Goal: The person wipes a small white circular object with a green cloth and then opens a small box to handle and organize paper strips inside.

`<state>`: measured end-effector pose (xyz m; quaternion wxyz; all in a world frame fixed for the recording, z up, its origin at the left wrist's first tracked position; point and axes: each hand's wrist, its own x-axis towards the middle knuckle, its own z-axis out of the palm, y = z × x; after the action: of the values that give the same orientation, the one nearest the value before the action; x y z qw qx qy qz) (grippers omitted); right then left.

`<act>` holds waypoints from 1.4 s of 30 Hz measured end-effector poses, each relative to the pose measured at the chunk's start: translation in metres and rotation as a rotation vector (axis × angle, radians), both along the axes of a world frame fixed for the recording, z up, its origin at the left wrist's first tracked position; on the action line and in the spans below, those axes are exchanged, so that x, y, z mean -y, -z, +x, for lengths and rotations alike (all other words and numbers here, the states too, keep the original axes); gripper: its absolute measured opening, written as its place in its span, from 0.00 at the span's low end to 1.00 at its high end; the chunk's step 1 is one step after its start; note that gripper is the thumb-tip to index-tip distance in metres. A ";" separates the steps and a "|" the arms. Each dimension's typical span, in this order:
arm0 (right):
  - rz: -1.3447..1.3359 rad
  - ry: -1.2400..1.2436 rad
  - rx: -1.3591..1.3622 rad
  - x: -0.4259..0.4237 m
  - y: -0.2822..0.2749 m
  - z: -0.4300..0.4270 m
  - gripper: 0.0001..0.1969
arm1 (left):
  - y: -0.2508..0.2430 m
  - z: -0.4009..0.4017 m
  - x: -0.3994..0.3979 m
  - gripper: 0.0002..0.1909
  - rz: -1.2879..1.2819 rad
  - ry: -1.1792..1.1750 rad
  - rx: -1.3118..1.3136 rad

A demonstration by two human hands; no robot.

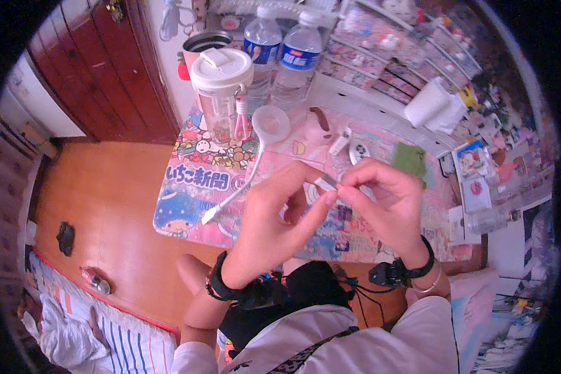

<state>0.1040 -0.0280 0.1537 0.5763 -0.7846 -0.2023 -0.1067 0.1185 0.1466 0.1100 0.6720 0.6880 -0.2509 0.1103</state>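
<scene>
Over the table, my left hand [276,215] pinches a small white-and-grey piece [327,183] between thumb and forefinger. My right hand [388,201] meets it at the piece's right end, thumb and forefinger closed on that end; the fingertips hide the detail. Behind the hands lie a small white block [340,142] and a white rounded device [359,150] with dark openings. To the left, a white USB lamp [271,124] with a round head rests on the printed table mat [304,238], its plug [209,215] near the left edge.
A lidded clear tumbler [219,103] stands at the back left, beside two water bottles [297,61] and a pink cup [208,42]. A white drawer organizer [378,65] and a tissue pack [435,105] line the back right. A green cloth-like piece [409,160] lies on the right.
</scene>
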 end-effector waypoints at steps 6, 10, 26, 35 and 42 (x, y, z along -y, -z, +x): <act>-0.006 -0.069 -0.266 0.017 -0.004 0.048 0.03 | -0.002 0.033 0.002 0.06 0.066 0.039 -0.142; -0.127 0.091 -0.190 0.011 -0.027 0.057 0.03 | -0.022 0.047 0.014 0.06 0.000 0.048 -0.317; -0.142 0.138 -0.367 -0.024 -0.198 0.030 0.02 | -0.186 0.036 -0.024 0.05 0.046 0.162 -0.330; -0.185 0.004 -0.142 -0.036 -0.218 0.035 0.06 | -0.218 0.017 -0.031 0.04 -0.153 0.009 -0.646; -0.102 -0.030 -0.242 -0.037 -0.222 0.019 0.05 | -0.255 0.010 -0.033 0.04 0.104 -0.101 -0.518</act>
<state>0.1227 0.0088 0.3756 0.5572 -0.8170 -0.1483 0.0077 0.1284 0.1800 0.3650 0.6710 0.7387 -0.0412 -0.0489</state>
